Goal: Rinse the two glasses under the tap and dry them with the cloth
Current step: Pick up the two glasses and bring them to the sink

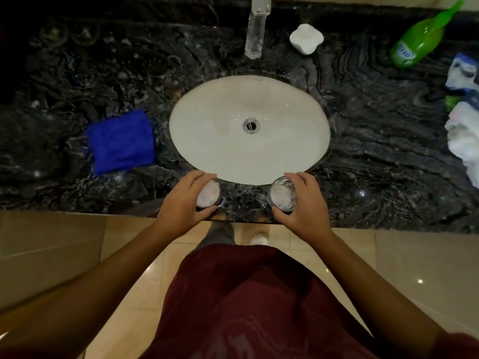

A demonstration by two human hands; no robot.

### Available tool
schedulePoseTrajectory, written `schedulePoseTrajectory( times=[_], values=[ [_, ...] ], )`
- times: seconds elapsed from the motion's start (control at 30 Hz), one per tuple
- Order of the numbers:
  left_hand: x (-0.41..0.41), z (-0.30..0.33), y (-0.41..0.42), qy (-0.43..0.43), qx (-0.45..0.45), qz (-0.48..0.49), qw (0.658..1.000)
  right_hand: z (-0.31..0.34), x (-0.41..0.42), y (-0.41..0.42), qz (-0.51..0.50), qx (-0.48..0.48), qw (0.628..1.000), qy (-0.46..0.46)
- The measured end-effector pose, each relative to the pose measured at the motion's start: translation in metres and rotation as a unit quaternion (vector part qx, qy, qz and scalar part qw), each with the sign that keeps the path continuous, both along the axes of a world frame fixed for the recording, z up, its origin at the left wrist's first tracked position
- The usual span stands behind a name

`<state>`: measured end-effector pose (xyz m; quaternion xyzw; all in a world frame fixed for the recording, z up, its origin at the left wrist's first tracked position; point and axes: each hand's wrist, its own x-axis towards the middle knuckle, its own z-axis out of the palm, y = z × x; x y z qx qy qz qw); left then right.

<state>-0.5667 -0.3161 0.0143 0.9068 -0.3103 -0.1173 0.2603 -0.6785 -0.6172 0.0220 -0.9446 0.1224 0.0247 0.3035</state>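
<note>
While a dark veined stone counter (375, 151) is stretching above a tan tiled floor (64, 255), one white oval sink (220, 120) is sitting sunk in its middle, with one tap (255, 35) reaching out behind it. One folded blue cloth (120, 141) is lying left of the sink, and a white soap dish (306, 38), a green bottle (417, 44) and crumpled cloths (464, 130) are lying to its right. Just in front of the sink two glasses are standing upright on the counter: the left hand (185, 200) is curling round the left glass (208, 194) and the right hand (304, 203) round the right glass (282, 195).
</note>
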Motion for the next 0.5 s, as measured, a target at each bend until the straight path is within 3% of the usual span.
schedulePoseTrajectory(
  times=[0.4,0.5],
  values=[
    [-0.002,0.016,-0.008,0.038,0.039,0.012,0.998,-0.001,-0.006,0.001,0.023,0.036,0.999,0.004],
    [-0.001,0.029,-0.016,-0.011,0.058,-0.008,0.998,0.002,-0.005,-0.014,0.02,0.081,0.996,0.018]
  ],
)
